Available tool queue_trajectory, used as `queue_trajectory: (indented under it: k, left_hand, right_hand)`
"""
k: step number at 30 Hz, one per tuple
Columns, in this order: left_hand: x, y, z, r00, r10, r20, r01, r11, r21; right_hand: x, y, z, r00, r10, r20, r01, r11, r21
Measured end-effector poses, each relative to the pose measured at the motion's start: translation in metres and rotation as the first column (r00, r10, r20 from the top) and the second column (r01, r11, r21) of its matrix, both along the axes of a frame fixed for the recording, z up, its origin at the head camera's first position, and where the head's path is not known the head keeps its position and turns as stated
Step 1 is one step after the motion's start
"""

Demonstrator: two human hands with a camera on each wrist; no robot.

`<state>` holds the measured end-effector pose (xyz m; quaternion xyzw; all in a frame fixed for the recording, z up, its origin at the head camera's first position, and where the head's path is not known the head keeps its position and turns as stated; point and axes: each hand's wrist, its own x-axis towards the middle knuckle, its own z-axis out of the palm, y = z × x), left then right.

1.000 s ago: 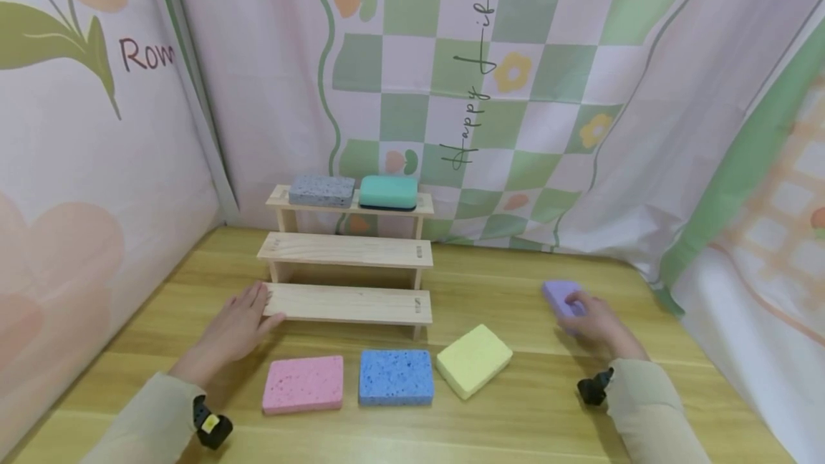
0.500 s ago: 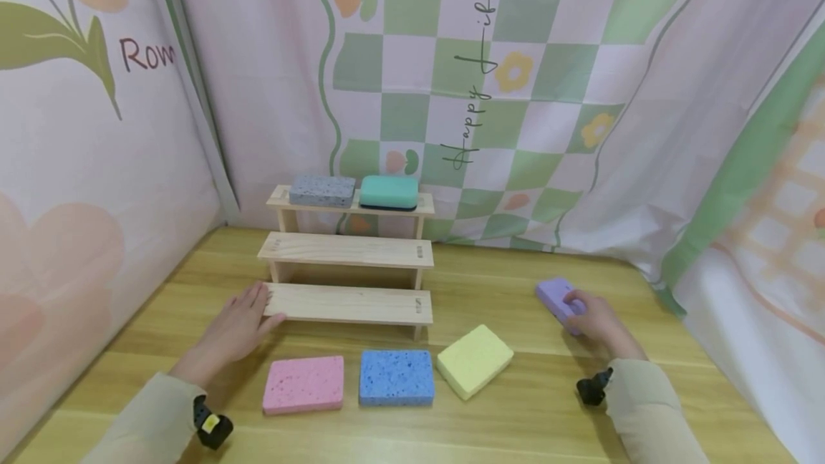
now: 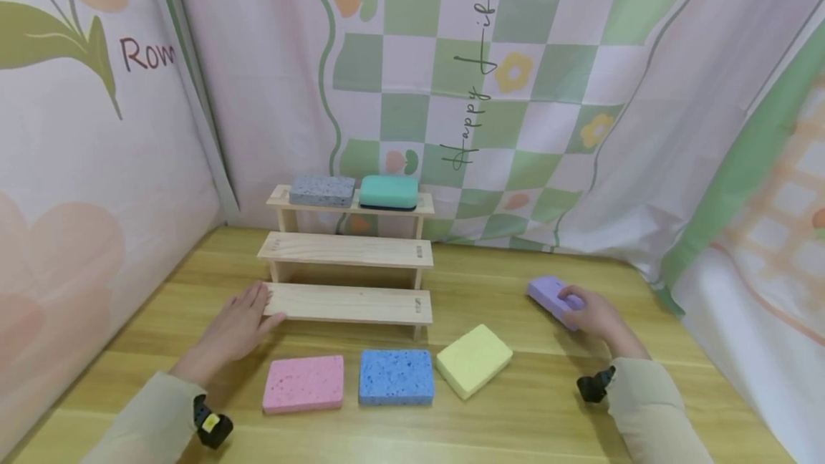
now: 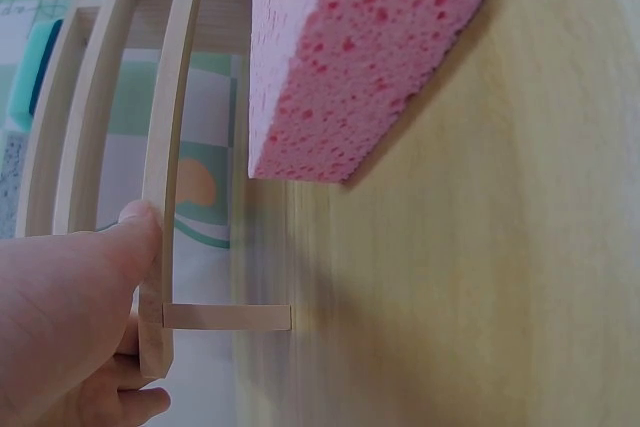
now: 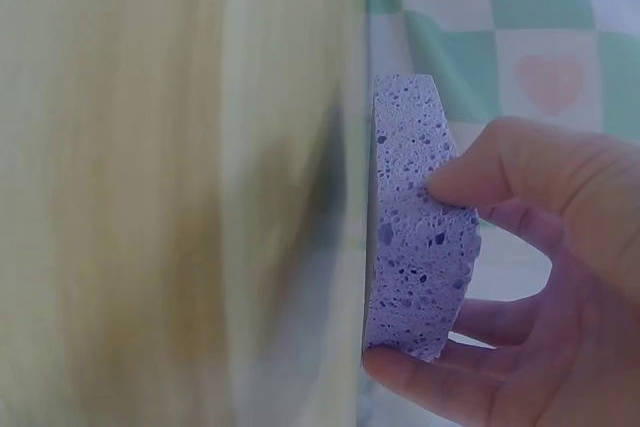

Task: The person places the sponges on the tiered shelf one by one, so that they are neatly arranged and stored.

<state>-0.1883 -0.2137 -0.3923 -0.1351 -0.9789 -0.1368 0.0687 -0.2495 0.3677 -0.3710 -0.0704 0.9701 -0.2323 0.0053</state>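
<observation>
Head view: purple sponge [image 3: 546, 296], one, on or just above the counter [image 3: 490, 435], four o'clock from the centre of view; pinched between thumb and fingers of the right hand [image 3: 596, 317]. Contact with the counter: cannot be told. Step in hand, as judged: taking up this sponge, with the left hand [image 3: 235, 324], at its nine o'clock, steadying the wooden rack [image 3: 344, 250] by the left end of the lowest tier [image 3: 354, 304]. Next move, as judged: calls for a firm pinch and a lift clear of the counter.

Further items, from the purple sponge: yellow sponge [image 3: 473, 361], blue sponge [image 3: 396, 378], eight o'clock; pink sponge [image 3: 303, 384], between eight and nine; teal sponge [image 3: 389, 192], grey sponge [image 3: 322, 191], ten o'clock, atop the rack.

Right wrist view adds: porous side face, thumb upon it. Left wrist view adds: fingers closed round the tier's end, thumb along its front edge. Yellow and blue sponges: head view only.
</observation>
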Motion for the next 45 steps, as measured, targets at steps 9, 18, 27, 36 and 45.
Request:
queue_trajectory:
  k: [9, 18, 27, 36, 45]
  left_hand:
    - [0.0, 0.0, 0.001, 1.0, 0.008, 0.015, -0.008, 1.0, 0.006]
    - [0.001, 0.0, 0.001, 1.0, 0.004, 0.009, -0.004, 1.0, 0.007]
    - [0.0, 0.0, 0.0, 1.0, 0.001, 0.005, -0.001, 1.0, 0.005]
    - [0.0, 0.0, -0.001, 1.0, 0.003, 0.002, -0.003, 1.0, 0.003]
    - [0.0, 0.0, 0.0, 1.0, 0.002, 0.004, -0.002, 1.0, 0.004]
  right_hand:
    - [0.001, -0.019, 0.017, 0.995, 0.065, -0.082, -0.065, 0.998, -0.003]
    - [0.002, -0.039, 0.037, 0.971, 0.113, -0.212, -0.12, 0.993, -0.021]
    - [0.009, -0.064, 0.058, 0.949, 0.147, -0.28, -0.154, 0.988, -0.004]
    - [0.015, -0.086, 0.069, 0.908, 0.199, -0.369, -0.213, 0.977, 0.002]
    - [0.02, -0.109, 0.081, 0.89, 0.249, -0.383, -0.259, 0.966, 0.026]
